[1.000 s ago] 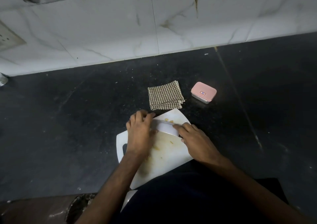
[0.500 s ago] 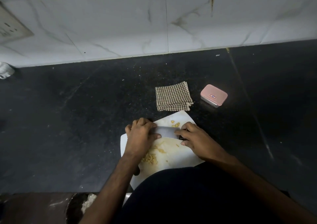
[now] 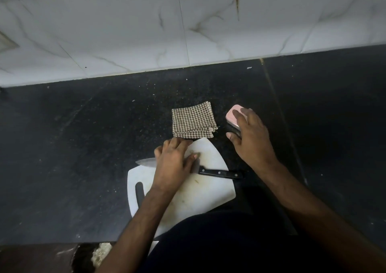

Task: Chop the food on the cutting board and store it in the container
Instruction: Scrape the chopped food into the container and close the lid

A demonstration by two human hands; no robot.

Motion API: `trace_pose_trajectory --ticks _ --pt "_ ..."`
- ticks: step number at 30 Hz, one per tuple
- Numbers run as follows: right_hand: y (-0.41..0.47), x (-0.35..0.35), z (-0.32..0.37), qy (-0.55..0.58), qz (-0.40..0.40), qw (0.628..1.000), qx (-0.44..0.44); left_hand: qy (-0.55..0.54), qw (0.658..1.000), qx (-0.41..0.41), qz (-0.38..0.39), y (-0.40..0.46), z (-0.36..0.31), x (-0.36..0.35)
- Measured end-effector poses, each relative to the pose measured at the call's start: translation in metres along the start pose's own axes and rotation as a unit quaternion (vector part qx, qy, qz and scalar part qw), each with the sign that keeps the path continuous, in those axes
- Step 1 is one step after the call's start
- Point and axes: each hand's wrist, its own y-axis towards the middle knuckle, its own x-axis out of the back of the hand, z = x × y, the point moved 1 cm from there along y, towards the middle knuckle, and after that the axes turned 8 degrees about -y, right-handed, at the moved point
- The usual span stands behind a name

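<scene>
Along the back runs a white marble wall (image 3: 146,28), and below it a black counter (image 3: 73,147) fills most of the view. Near its front edge lies a white board (image 3: 200,197), stained yellowish, with a dark handle slot at its left end. Just beyond the board's far corner sits a folded checked cloth (image 3: 192,120). Across the board lies a knife (image 3: 219,172), its black handle poking off the right edge and its tip showing past the left side. The left hand (image 3: 175,166) rests over the blade, fingers bent down and together against the board with the thumb stretched along it; whether any food lies under the palm cannot be told, and no chopped pile shows on the bare board. To the right of the cloth stands a pink box (image 3: 232,117), the container, on the counter. The right hand (image 3: 250,136) covers it, fingers curved over the lid and thumb at its near side, gripping it.
</scene>
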Motion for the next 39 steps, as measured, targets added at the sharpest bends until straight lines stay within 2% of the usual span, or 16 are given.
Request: trace_pose_trajectory --ticks 6,11,14,16,19,23,28,34,39 --pt "0.024 -0.011 -0.026 -0.065 0.068 0.995 -0.039 -0.009 1.000 -0.001 -0.017 0.009 -0.026 -0.011" --pt "0.028 -0.008 -0.038 -0.069 0.052 0.996 -0.014 -0.026 0.998 0.015 -0.047 0.006 -0.041 -0.020" --pt "0.023 -0.003 -0.029 -0.023 0.031 0.999 0.022 -0.041 0.997 0.022 -0.053 0.001 -0.049 -0.027" --pt "0.013 0.002 -0.016 0.047 0.021 0.998 0.048 -0.091 0.994 0.028 -0.050 -0.003 -0.054 -0.031" --pt "-0.009 0.009 0.011 0.134 0.046 0.987 0.078 -0.186 0.979 0.044 -0.064 -0.010 -0.061 -0.034" --pt "-0.037 0.013 0.039 0.176 0.068 0.972 0.138 -0.233 0.964 0.064 -0.114 -0.020 -0.058 -0.031" --pt "-0.042 0.009 0.050 0.235 0.124 0.952 0.152 -0.259 0.951 0.075 -0.150 -0.040 -0.042 -0.023" --pt "-0.049 -0.004 0.075 0.271 0.110 0.943 0.159 -0.294 0.938 0.110 -0.149 -0.066 -0.013 -0.016" --pt "-0.040 -0.014 0.088 0.203 0.062 0.968 0.135 -0.215 0.954 0.108 -0.179 -0.069 0.008 -0.001"
